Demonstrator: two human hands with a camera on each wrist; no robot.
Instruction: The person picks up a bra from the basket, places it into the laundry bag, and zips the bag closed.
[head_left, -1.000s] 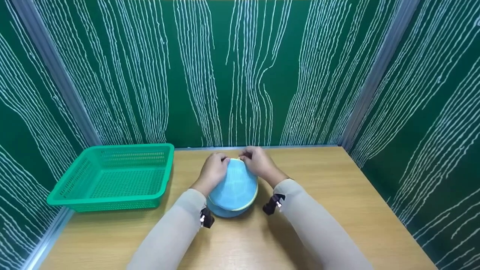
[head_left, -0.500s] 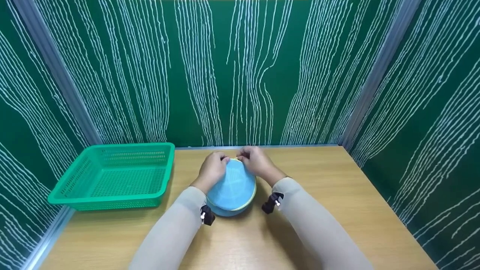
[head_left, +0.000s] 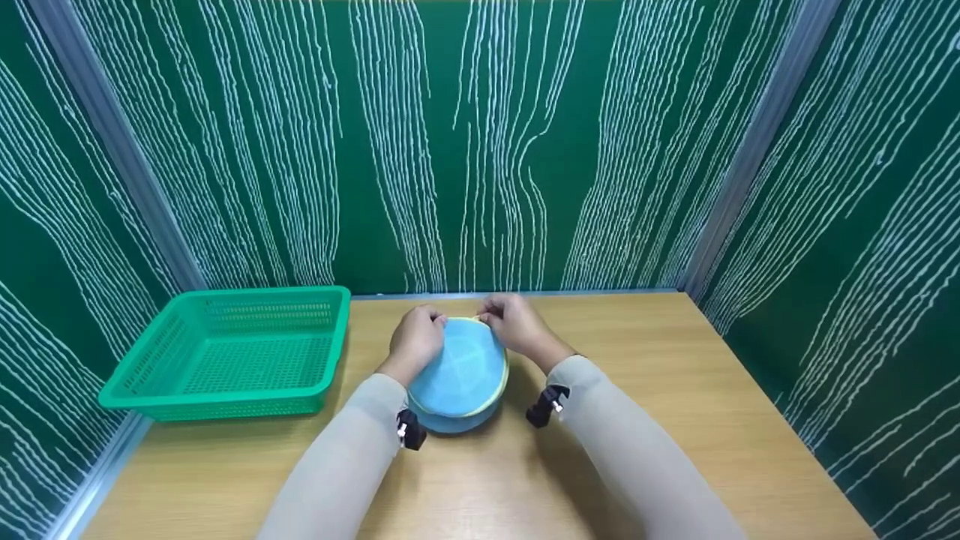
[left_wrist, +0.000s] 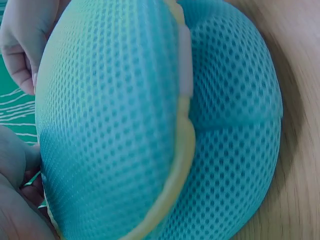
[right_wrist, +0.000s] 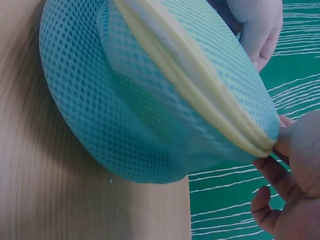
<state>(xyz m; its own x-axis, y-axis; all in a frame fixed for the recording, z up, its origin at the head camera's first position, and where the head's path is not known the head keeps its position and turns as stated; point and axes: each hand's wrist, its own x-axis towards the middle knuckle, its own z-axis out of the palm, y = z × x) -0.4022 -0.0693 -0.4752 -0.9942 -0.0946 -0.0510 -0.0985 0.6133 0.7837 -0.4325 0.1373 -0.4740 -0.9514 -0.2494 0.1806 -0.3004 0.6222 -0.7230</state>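
Note:
A round blue mesh laundry bag (head_left: 457, 375) with a yellow zipper trim (right_wrist: 195, 85) stands on the table between the hands. Its top panel tilts toward the camera, and the lower part bulges out beneath. My left hand (head_left: 418, 337) pinches the bag's far left edge with thumb and fingers. At the far right edge, by the yellow trim, my right hand (head_left: 517, 326) grips it between thumb and fingertips. In the right wrist view the trim runs down to those fingertips, with the other fingers loosely bent. The bag's underside is hidden.
A green perforated plastic basket (head_left: 225, 364) stands on the left of the wooden table (head_left: 637, 337). Green panels (head_left: 510, 150) with white wavy lines close off the back and both sides, with metal posts (head_left: 757, 142) at the corners.
My left hand has shifted a little left, drawing the bag with it. The gap between the hands has widened along the far edge; the right hand stays almost in place.

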